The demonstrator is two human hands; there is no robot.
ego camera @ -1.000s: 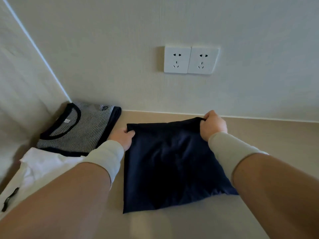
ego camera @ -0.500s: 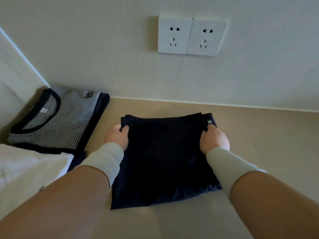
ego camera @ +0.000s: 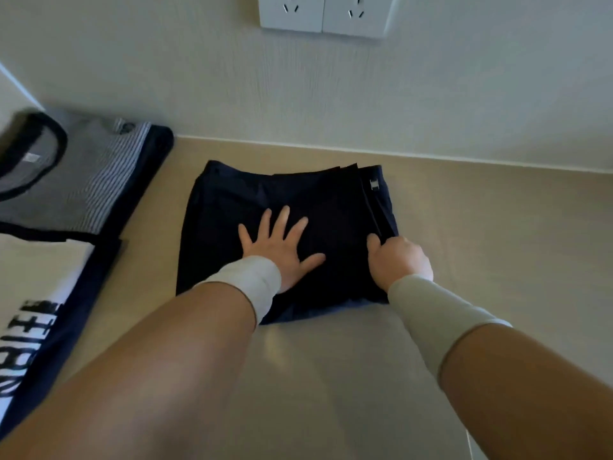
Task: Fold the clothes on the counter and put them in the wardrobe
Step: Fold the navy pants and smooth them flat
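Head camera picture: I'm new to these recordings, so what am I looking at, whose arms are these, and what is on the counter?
There is no machine here. A person wears a wide-angle camera on the head, looking forward and down, so the two arms coming in from the bottom are that person's own.

The left hand lies flat, fingers spread, on a folded navy garment on the beige counter. The right hand is closed on the garment's right edge, below a small metal clasp.

To the left lie a folded grey striped shirt and, nearer the camera, a white garment with dark lettering. Two wall sockets sit above. No wardrobe is in view.
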